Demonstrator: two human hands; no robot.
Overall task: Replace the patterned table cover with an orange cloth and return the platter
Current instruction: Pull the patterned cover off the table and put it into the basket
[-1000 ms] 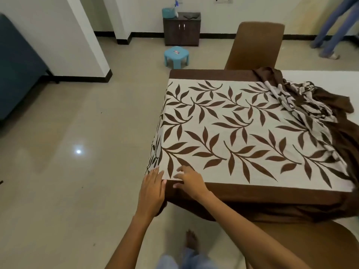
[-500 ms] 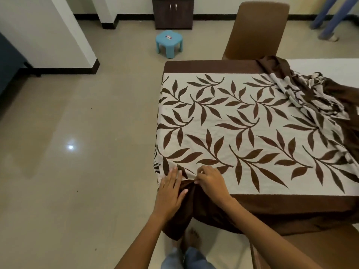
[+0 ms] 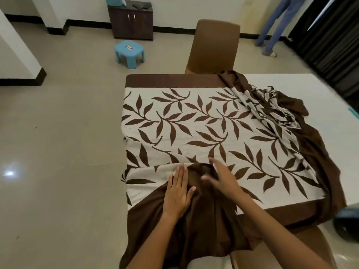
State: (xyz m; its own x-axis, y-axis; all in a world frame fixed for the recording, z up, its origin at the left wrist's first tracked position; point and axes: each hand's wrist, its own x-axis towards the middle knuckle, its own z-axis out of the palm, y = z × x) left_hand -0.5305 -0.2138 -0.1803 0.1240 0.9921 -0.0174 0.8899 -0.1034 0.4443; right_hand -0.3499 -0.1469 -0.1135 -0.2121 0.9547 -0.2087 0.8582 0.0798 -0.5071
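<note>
Head view. A patterned table cover (image 3: 194,123), cream with brown leaves and a brown border, lies across the left part of a white tabletop (image 3: 310,98); its right side is bunched into folds. The near-left corner is folded up onto the leaf pattern, brown border uppermost. The left hand (image 3: 177,193) lies flat on this fold, fingers extended; the right hand (image 3: 223,181) rests just beside it, fingers spread. A brown chair (image 3: 213,45) stands behind the table; a blue stool (image 3: 129,54) sits on the floor.

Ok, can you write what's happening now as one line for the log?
step: taking off cover | left hand: flat on cover | right hand: on bunched near corner | table: far end bare | orange cloth, platter: not seen
</note>
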